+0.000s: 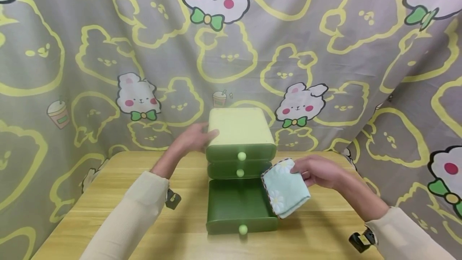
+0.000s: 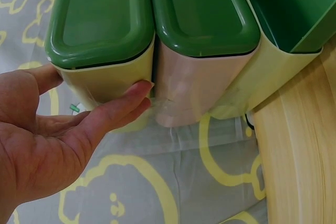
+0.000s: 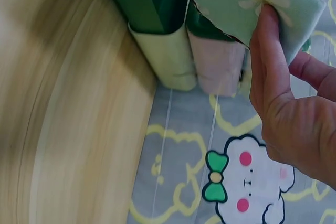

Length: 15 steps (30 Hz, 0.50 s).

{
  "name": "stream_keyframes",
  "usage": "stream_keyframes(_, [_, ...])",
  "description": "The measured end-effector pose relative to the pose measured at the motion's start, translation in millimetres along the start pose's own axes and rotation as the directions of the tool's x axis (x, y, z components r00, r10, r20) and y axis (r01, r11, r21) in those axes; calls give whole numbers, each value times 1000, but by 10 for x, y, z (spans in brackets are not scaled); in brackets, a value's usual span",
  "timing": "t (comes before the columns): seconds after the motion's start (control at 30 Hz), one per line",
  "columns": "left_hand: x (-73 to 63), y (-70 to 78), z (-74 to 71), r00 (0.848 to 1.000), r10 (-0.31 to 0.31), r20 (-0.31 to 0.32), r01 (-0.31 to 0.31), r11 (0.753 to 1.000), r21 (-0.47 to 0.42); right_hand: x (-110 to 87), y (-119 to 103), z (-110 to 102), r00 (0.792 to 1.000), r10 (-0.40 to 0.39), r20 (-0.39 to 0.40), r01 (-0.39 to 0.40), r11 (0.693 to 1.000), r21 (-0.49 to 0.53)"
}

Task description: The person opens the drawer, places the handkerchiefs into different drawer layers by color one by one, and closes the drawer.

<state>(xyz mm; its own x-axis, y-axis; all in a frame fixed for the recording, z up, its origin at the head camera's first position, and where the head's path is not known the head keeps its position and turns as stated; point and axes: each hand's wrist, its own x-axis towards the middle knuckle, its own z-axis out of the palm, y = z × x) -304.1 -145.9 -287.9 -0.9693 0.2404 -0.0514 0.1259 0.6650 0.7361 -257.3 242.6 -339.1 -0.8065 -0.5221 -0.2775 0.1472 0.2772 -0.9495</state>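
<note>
A small three-drawer chest [image 1: 240, 125] stands on the table, pale yellow on top with green drawers. Its bottom drawer [image 1: 234, 200] is pulled out, and nothing shows on the visible part of its floor. My left hand [image 1: 196, 137] rests on the chest's upper left edge. In the left wrist view its fingers [image 2: 113, 111] lie fairly straight along the top tier's side. My right hand [image 1: 319, 170] pinches a folded mint-green towel [image 1: 286, 187] with white daisies and a dark patterned edge. The towel hangs at the right of the open drawer, covering part of its right side.
The wooden table [image 1: 144, 196] reaches to a grey curtain [image 1: 231, 63] printed with yellow outlines and white rabbits, at the back and sides. The upper two drawers [image 1: 223, 169] are closed. Round pale knobs [image 1: 243, 229] stick out from the drawer fronts.
</note>
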Motion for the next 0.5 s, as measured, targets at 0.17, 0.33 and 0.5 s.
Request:
stream_keyframes(0.17, [0,6,-1,1000,0,-1,0,1000,4,75,-18,119,1000,-17,-1,17,1000,23])
stream_keyframes(0.33, [1,2,2,1000,-8,-4,8,1000,10,147,-18,233,999,-32,-17,33,998,47])
stream_keyframes(0.5, [-2,3,3,1000,-7,-6,7,1000,15,208,10,324,999,-47,-15,47,997,59])
